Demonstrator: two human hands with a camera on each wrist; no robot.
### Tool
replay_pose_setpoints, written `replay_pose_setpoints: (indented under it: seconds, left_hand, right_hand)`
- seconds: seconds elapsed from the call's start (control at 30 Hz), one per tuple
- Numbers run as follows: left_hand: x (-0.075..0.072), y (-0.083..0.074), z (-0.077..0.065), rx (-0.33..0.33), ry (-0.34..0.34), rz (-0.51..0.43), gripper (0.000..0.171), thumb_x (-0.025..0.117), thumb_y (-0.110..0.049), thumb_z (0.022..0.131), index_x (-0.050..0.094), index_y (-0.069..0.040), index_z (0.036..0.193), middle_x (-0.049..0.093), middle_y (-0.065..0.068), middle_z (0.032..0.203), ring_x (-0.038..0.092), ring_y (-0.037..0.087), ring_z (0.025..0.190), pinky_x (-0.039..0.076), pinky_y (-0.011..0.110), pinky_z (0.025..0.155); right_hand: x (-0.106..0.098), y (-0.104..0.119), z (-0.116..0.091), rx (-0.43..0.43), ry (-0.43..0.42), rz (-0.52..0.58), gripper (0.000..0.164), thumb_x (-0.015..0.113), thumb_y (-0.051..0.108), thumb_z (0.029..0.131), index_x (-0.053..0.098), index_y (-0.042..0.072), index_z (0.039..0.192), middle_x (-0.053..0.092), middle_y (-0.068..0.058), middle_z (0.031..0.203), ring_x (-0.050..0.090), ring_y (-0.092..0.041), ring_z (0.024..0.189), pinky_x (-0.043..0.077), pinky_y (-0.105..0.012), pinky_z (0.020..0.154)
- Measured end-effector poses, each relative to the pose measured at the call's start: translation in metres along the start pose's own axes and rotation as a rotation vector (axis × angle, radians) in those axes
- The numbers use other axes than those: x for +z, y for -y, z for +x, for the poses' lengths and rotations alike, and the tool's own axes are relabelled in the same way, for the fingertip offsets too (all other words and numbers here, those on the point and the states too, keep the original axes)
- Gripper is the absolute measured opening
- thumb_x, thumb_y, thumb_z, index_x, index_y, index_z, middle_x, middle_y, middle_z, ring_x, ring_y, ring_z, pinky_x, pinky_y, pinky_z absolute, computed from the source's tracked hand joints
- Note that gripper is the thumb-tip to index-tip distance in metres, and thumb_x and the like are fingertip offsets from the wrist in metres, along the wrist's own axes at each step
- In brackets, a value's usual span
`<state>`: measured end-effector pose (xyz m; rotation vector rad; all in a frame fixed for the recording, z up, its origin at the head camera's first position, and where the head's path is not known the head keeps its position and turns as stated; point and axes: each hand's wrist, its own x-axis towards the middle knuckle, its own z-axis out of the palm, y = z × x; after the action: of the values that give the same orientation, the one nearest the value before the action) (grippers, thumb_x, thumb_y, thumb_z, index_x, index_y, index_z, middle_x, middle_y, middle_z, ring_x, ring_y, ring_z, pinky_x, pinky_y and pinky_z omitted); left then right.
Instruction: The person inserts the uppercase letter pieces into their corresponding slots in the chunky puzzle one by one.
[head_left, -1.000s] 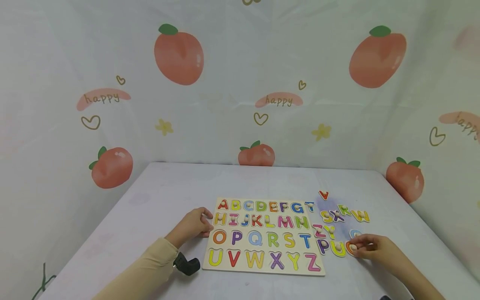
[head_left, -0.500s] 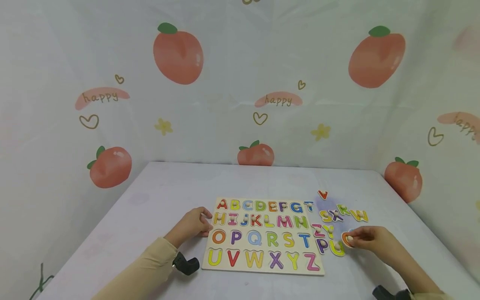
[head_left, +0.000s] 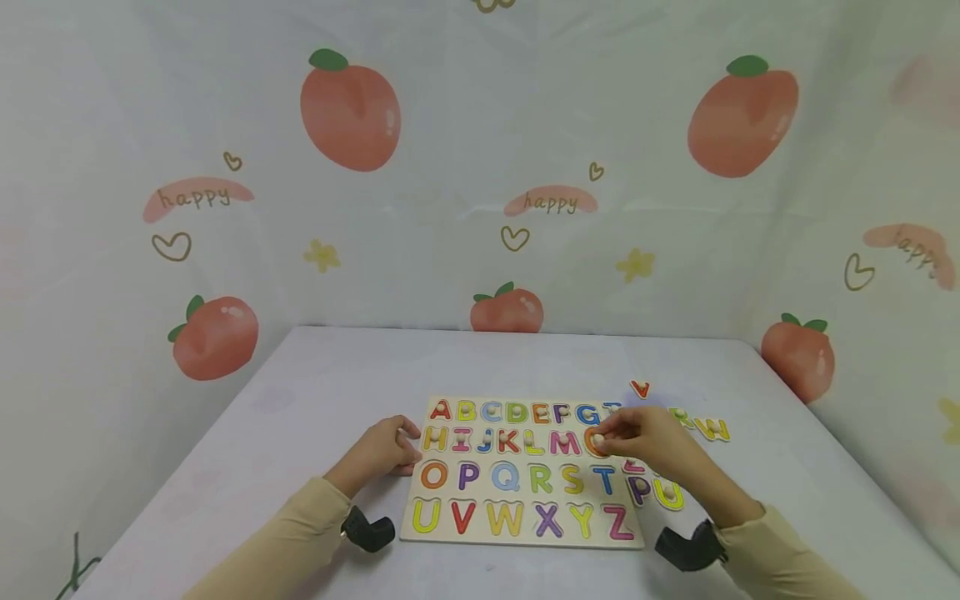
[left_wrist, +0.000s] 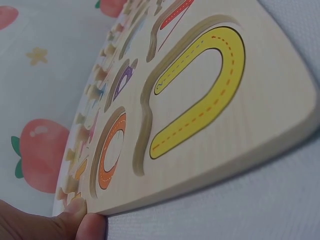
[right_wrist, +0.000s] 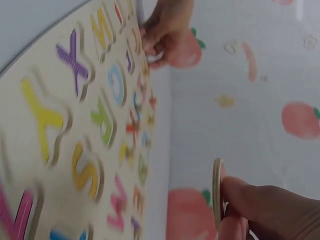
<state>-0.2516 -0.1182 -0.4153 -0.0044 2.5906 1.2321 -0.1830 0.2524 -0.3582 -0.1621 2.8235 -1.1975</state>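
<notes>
Right hand (head_left: 648, 437) in the thick of it: thumb and fingertips pinched the orange O piece (head_left: 589, 443) by its knob (head_left: 597, 440)! That piece hung above the right side of the board (head_left: 480, 493), on the second row, just past the M; the right wrist view caught it edge-on and clear of the surface.

Across on the other flank, the left hand (head_left: 381, 446), fingers relaxed and slightly bent, touched the board's left edge, wrapped round nothing.

And what a board! Knobbed letters sat along the top row from A to G, then H to M below. The two lower rows showed bare coloured recesses, orange O at the left of the third, yellow U right beneath it.

Out to the right, loose letters lay on the table (head_left: 337, 367): purple P (head_left: 640, 492) close by the board's edge, yellow U piece (head_left: 668, 495) just beside it, a pink piece partly hidden under the right hand. Farther back came green R (head_left: 681, 418), yellow W (head_left: 712, 430) near it, and red V (head_left: 640, 389) at the rear.

Beige sleeves (head_left: 296, 533) covered both forearms, a black device (head_left: 691, 548) at each wrist. Behind everything, a pale cloth (head_left: 427, 217) flaunted peaches, hearts and "happy" banners!
</notes>
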Motion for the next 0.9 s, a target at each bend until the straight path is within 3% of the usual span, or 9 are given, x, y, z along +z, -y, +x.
replay_pose_setpoints:
  seconds: [0.23, 0.57, 0.9]
  left_hand:
    - [-0.001, -0.001, -0.001, -0.001, -0.006, -0.014, 0.033, 0.072, 0.001, 0.082, 0.056, 0.001, 0.111, 0.06, 0.008, 0.08, 0.061, 0.011, 0.06, 0.055, 0.023, 0.057]
    - [0.0, -0.001, 0.0, -0.015, 0.003, -0.009, 0.033, 0.072, 0.001, 0.082, 0.056, 0.001, 0.111, 0.06, 0.007, 0.079, 0.059, 0.011, 0.059, 0.054, 0.023, 0.056]
    - [-0.001, 0.0, 0.002, -0.009, 0.019, -0.032, 0.034, 0.072, 0.002, 0.082, 0.055, 0.002, 0.11, 0.061, 0.008, 0.078, 0.059, 0.011, 0.058, 0.055, 0.023, 0.055]
  right_hand:
    - [0.041, 0.032, 0.028, -0.106, 0.073, 0.062, 0.013, 0.078, 0.018, 0.081, 0.072, 0.008, 0.088, 0.069, 0.002, 0.078, 0.061, -0.012, 0.071, 0.051, -0.025, 0.064]
    - [0.099, 0.067, 0.057, -0.173, 0.141, 0.108, 0.01, 0.08, 0.015, 0.079, 0.073, 0.009, 0.084, 0.066, 0.003, 0.074, 0.059, -0.008, 0.068, 0.049, -0.023, 0.062]
    - [0.147, 0.087, 0.069, -0.133, 0.2, 0.133, 0.01, 0.081, 0.016, 0.078, 0.071, 0.014, 0.077, 0.066, 0.006, 0.067, 0.057, -0.006, 0.061, 0.046, -0.02, 0.056]
